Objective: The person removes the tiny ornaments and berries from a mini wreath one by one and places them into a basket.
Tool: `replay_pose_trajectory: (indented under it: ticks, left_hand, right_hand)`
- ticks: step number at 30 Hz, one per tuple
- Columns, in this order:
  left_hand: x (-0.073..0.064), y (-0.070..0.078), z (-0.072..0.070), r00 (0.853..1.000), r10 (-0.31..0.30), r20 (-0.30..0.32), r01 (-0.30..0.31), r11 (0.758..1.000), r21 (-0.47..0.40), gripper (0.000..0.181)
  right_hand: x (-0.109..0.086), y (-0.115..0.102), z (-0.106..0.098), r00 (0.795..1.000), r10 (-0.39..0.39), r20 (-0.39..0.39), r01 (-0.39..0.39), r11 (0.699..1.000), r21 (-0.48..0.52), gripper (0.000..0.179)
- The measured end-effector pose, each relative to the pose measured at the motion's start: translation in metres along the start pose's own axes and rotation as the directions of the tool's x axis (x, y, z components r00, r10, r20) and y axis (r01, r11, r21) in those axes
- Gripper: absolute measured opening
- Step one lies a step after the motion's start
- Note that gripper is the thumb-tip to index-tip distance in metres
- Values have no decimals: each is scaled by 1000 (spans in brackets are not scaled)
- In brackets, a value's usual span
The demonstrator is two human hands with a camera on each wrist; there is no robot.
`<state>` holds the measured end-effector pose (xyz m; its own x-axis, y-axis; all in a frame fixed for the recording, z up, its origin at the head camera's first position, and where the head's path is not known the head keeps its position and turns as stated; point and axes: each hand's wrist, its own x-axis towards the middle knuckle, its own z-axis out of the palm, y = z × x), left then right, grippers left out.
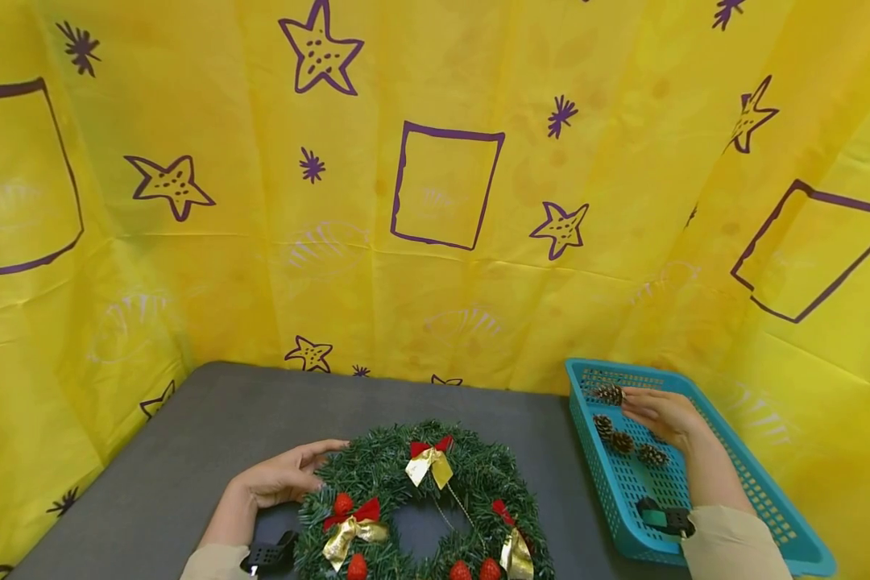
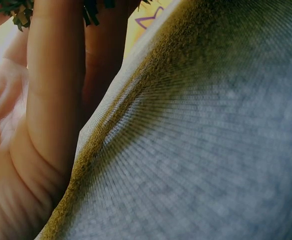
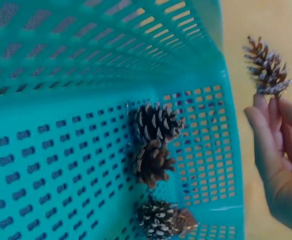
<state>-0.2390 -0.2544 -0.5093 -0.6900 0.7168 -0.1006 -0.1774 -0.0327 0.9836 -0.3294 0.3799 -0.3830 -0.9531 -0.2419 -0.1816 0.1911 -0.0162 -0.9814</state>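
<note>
Wreath (image 1: 482, 483) lies at 6 o'clock in the head view; 3 red-and-gold bows (image 1: 430, 465) show. Left hand (image 1: 286, 475): fingers and thumb grasp its 10 o'clock edge. Right hand (image 1: 663, 415): fingertips pinch 1 pinecone (image 3: 268, 70) by its stem end, at the basket's (image 1: 587, 451) 11 o'clock end. Light pressure should spare the scales; lift clear of the rim. Pinecone: brown, open-scaled, pale-tipped.
</note>
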Motion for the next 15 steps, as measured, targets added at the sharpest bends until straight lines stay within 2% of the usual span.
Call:
replay_pose_trajectory:
  ticks: [8, 15]
  left_hand:
    - [0, 2, -1, 1000, -8, -16, 8, 1000, 7, 58]
    - [1, 2, 0, 1000, -2, -10, 2, 1000, 12, 57]
  right_hand:
    - [-5, 7, -12, 995, 58, -87, -55, 998, 38, 27]
    - [-8, 11, -30, 983, 104, -153, -90, 992, 94, 39]
